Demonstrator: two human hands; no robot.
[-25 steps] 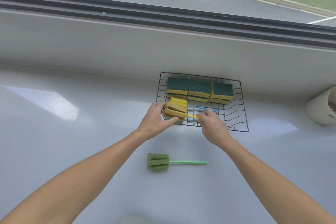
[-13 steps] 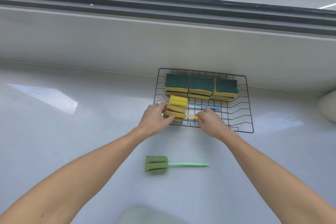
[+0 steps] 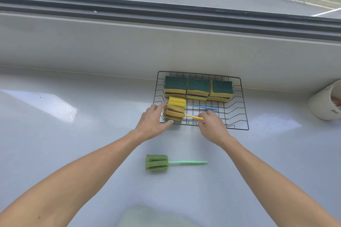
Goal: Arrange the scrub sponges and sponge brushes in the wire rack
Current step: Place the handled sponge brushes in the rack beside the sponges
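A black wire rack (image 3: 245, 116) stands on the white counter against the back wall. Three stacks of green-and-yellow scrub sponges (image 3: 198, 88) fill its far row. In its near left corner lie a yellow sponge brush with a blue handle (image 3: 177, 101) and an orange-brown sponge brush with a yellow handle (image 3: 174, 114). My left hand (image 3: 153, 120) grips the orange-brown brush's sponge head. My right hand (image 3: 212, 125) pinches the end of its yellow handle. A green sponge brush (image 3: 156, 162) lies on the counter between my forearms.
A white cup (image 3: 324, 101) lies on its side at the right edge of the counter. A pale soft shape (image 3: 156, 217) sits at the bottom edge, blurred. The window ledge and dark frame run along the back.
Both hands stay on the orange-brown sponge brush at the rack's near left corner; it has settled slightly lower beside the yellow brush. The camera view shifted a little.
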